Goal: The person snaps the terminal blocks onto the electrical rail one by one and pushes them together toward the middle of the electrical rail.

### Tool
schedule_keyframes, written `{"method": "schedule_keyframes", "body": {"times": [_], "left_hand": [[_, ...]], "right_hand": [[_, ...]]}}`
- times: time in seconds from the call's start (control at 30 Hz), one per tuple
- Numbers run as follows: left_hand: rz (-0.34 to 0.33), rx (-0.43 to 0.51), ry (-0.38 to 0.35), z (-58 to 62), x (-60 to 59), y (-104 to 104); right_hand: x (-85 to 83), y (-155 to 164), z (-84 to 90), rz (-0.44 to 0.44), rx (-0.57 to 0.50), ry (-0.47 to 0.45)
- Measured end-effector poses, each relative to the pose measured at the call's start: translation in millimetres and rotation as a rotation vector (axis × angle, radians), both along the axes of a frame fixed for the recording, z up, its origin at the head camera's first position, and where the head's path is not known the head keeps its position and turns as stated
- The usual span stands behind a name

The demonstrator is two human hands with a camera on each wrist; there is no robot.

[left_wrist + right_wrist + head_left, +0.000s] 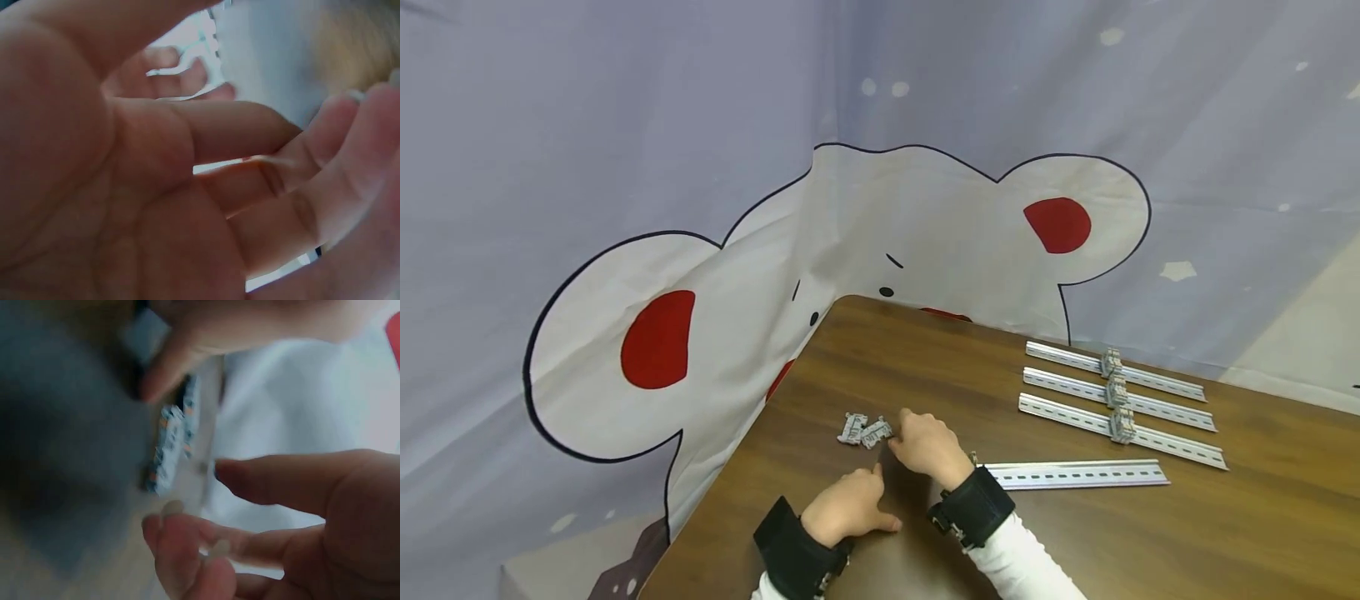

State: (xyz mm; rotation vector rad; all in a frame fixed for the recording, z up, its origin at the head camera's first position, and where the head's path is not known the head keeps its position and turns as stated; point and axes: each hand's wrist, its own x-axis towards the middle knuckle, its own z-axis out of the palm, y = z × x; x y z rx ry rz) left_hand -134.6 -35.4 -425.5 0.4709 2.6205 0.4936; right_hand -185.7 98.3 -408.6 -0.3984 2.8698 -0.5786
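Two small grey terminal blocks [852, 428] lie side by side on the brown table, just left of my right hand [928, 446]. In the right wrist view the blocks [167, 450] are blurred, and a gap shows between the thumb and the loosely bent fingers of that hand [281, 531], with nothing in it. My left hand [850, 504] is nearer to me, its thumb spread from the fingers. The left wrist view shows the bare palm [156, 175] and relaxed fingers, with nothing held. A bare slotted metal rail [1078, 475] lies to the right, its left end hidden behind my right wrist.
Toward the back right lie three slotted metal rails [1060, 412], roughly parallel, each carrying a cluster of grey blocks [1122, 425] near its middle. A printed curtain [880, 217] hangs along the table's left and back edges. Both wrists wear black straps [973, 507].
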Motion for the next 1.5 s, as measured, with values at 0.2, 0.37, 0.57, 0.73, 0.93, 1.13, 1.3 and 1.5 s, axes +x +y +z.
{"method": "schedule_keyframes", "body": {"times": [0.2,0.37,0.57,0.73,0.93,1.13,1.3,1.5], "left_hand": [[0.040,0.031,-0.022,3.5,-8.6,-7],[0.079,0.035,0.003,3.6,-9.0,-11],[0.119,0.044,0.017,-1.7,-5.0,-15],[0.130,0.038,0.018,-6.7,-6.0,-14],[0.106,0.022,0.029,-7.9,-7.9,-11],[0.094,0.013,0.048,-9.8,-8.3,-9],[0.097,0.005,0.077,-13.1,-10.0,-5],[0.094,-0.008,0.091,-20.2,-9.1,2]], "right_hand": [[-3.8,-5,-14.4,0.062,0.081,-0.059],[4.9,1,-15.3,0.140,0.205,-0.075],[25.4,13,-15.6,0.269,0.265,-0.045],[51.5,30,-20.4,0.349,0.241,0.062],[80.5,60,-28.7,0.363,0.192,0.149],[97.6,83,-35.6,0.342,0.141,0.149],[103.4,100,-38.8,0.310,0.093,0.169],[108.3,128,-36.2,0.273,0.088,0.142]]}}
